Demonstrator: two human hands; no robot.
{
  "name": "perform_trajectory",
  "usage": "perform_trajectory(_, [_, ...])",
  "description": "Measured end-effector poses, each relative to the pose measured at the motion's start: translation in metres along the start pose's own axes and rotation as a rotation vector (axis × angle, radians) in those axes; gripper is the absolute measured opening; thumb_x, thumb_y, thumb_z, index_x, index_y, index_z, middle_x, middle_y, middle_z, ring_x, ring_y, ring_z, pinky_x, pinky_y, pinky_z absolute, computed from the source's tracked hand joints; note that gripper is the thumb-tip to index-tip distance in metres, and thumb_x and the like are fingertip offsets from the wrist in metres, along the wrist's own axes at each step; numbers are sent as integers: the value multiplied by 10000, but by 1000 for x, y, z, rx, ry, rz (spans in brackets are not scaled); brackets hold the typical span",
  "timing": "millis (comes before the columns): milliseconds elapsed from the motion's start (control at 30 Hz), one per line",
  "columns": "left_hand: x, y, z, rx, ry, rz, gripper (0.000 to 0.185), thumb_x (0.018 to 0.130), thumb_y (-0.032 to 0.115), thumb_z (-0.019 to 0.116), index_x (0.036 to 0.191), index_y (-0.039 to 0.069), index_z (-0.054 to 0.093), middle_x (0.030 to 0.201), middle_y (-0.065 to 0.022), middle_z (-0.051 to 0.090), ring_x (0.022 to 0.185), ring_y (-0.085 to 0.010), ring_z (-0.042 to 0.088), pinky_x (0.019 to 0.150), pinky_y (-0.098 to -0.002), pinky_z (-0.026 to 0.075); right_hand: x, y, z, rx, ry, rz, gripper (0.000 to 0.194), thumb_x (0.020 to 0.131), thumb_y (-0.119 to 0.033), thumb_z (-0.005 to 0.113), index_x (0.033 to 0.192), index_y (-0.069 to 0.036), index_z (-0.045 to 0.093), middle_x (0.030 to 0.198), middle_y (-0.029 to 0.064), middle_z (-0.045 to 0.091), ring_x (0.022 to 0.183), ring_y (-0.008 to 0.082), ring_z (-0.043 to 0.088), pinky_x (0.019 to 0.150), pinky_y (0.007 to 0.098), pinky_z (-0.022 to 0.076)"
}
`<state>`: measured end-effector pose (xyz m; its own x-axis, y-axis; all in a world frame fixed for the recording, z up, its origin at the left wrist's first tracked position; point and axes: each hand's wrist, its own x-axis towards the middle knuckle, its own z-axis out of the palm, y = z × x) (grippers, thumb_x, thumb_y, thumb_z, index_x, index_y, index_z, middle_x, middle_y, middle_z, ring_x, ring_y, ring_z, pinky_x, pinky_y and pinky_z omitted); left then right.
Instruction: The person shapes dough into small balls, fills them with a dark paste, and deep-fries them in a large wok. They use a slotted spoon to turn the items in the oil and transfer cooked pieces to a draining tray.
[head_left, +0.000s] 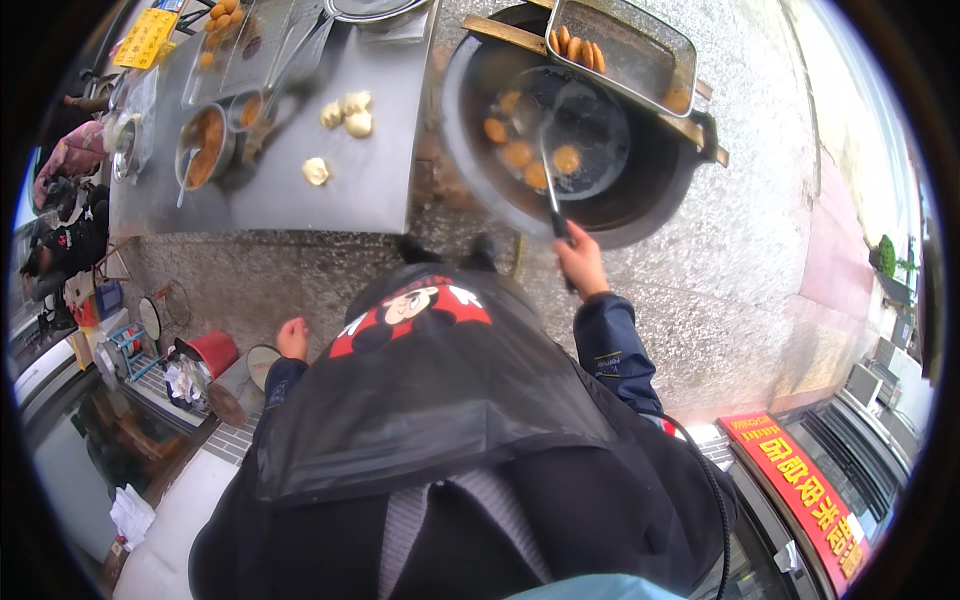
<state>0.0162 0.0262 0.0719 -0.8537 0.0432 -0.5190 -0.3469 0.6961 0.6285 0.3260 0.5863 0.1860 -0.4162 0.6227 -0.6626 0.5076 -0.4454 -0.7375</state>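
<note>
My right hand (583, 259) grips the black handle of a long metal cooking utensil (550, 180). Its far end reaches into the hot oil of a large dark wok (480, 187), where the exact shape of the head is hard to make out. Several golden-brown round fritters (517, 154) float around it. Away from the wok, my left hand (293, 337) hangs at my side with curled fingers and nothing visible in it. On the steel table (360, 202) lie pale dough pieces: a small cluster (352, 112) and a single lump (316, 171).
A wire draining basket (645, 45) with browned fritters (576, 49) rests on wooden slats (502, 34) across the wok. A metal pot of brown filling (202, 146) holds a spoon. Fried balls (222, 16) sit at the table's far end. A red bucket (212, 352) stands lower left.
</note>
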Motion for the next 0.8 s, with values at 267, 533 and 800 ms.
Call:
perform_trajectory(267, [-14,3,18,-38,-39,66,191,898,144,592,1006,-3,650,856,-55,667,760,-124,618,669,-242,483,76,75,-7,-378,163,-396,468,810,-90,611,1262,-3,527,749,31,596,557,77,506,492,246,402])
perform_trajectory(533, [-45,8,9,102,-42,103,173,883,132,588,947,-13,658,803,-44,667,687,-100,599,614,-245,479,77,52,-12,81,-9,80,523,832,-90,628,1320,-1,460,720,38,590,545,90,502,483,243,401])
perform_trajectory(800, [-36,19,10,163,2,110,167,856,130,592,934,3,668,755,-43,660,632,-101,591,577,-253,476,42,45,-23,511,-172,180,559,870,-66,564,1394,-42,369,763,40,559,533,106,492,457,234,411])
